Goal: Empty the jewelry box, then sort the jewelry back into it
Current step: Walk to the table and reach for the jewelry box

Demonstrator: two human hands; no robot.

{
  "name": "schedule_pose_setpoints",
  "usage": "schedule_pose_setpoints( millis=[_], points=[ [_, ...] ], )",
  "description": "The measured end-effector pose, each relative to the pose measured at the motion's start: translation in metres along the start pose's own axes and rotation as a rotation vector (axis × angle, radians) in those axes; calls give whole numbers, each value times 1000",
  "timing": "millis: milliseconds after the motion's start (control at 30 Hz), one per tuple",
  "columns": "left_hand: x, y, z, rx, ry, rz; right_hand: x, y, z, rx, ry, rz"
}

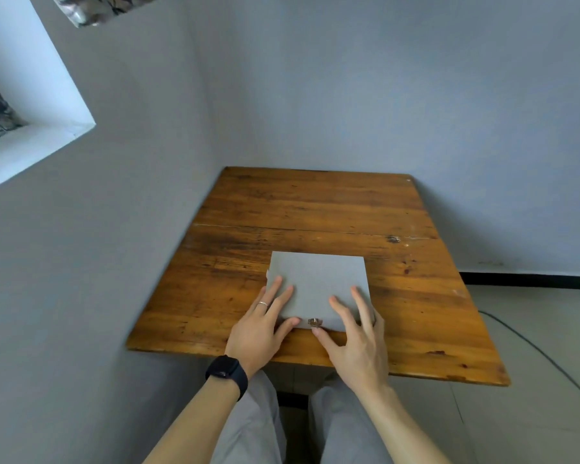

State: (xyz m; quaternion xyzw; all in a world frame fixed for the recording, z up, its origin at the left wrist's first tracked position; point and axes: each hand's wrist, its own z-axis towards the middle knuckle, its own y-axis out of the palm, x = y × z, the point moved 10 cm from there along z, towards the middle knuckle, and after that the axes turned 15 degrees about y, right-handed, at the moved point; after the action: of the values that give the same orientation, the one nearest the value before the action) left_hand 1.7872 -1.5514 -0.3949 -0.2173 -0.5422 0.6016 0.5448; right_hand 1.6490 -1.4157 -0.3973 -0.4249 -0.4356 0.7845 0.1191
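One grey jewelry box [317, 279], lid shut, sits lower centre of frame, close to the table [315, 202] front edge. Clasp [315, 322] looks fastened, w/ right hand [355, 336] thumb just below it. Left hand [260, 324] and right lie flat on lid, fingers straight, gripping nothing. Risk as I read it: prying the clasp drags box off that edge and contents spill.

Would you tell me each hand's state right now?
Left hand: open, fingers resting on the jewelry box.
Right hand: open, also resting on it.

One flat grey square jewelry box [318, 283], one small metal clasp [314, 322], one left hand [258, 329] and one right hand [355, 339] are counted.
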Motion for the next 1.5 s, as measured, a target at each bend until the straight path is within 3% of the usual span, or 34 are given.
schedule_pose_setpoints(
  millis=[400,533,833,1100,1300,1500],
  points=[
    [-3,0,1,-11,26,-20,6,-7,-1,24,-10,149],
    [-5,-7,4,-22,30,34,33,-10,3,-29,227,313],
    [-1,-20,8,-71,57,199,46,-1,3,-113,370,365],
    [13,-64,29,98,146,240,45,-4,5,-140,369,403],
    [-14,-112,92,250,-50,-44,49,1,21,-197,374,366],
    [-57,-113,136,355,-210,-292,46,4,56,-177,341,172]
  ],
)
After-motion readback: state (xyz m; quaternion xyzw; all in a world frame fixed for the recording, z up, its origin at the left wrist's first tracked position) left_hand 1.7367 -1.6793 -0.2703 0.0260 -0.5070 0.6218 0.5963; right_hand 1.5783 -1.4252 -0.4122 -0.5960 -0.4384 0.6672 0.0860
